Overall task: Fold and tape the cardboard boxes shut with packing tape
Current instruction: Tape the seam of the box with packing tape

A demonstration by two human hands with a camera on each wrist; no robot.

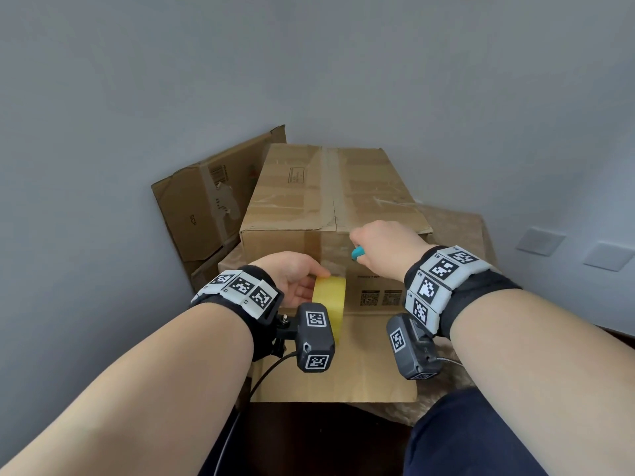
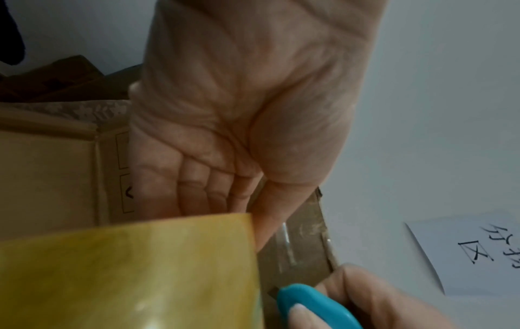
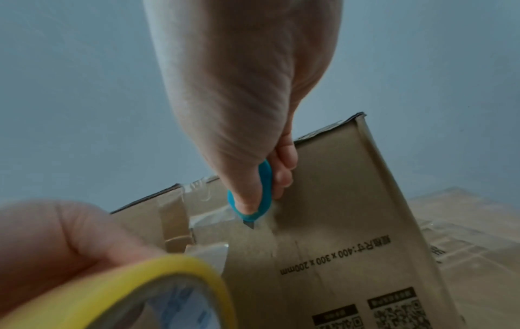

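Pale grey walls [image 1: 309,63] meet in a corner behind a low surface under a patterned beige cover [image 1: 460,228], and on it sits the closed cardboard box [image 1: 330,187], its top flaps folded flat with a strip of clear tape [image 1: 328,180] running along the centre seam and down the near face. That near face carries printed codes and the text "400 x 300 x 200mm".

At the near face, the right hand [image 1: 385,249] is wrapped around a small blue cutter [image 3: 253,200], thumb pressed on its body, with the short blade tip against the box right at the tape's edge. Just left and lower, the left hand [image 1: 295,280] grips a yellow roll of packing tape [image 1: 330,297], thumb on the outer face and fingers behind; a length of clear tape stretches from the roll to the box face.

Below the box lies a flat sheet of cardboard [image 1: 343,365], reaching toward the person. 1 more flattened carton [image 1: 206,204] leans against the wall to the left. On the right wall are 2 blank switch plates [image 1: 577,245], and the left wrist view shows a paper note [image 2: 472,251] with handwritten characters.
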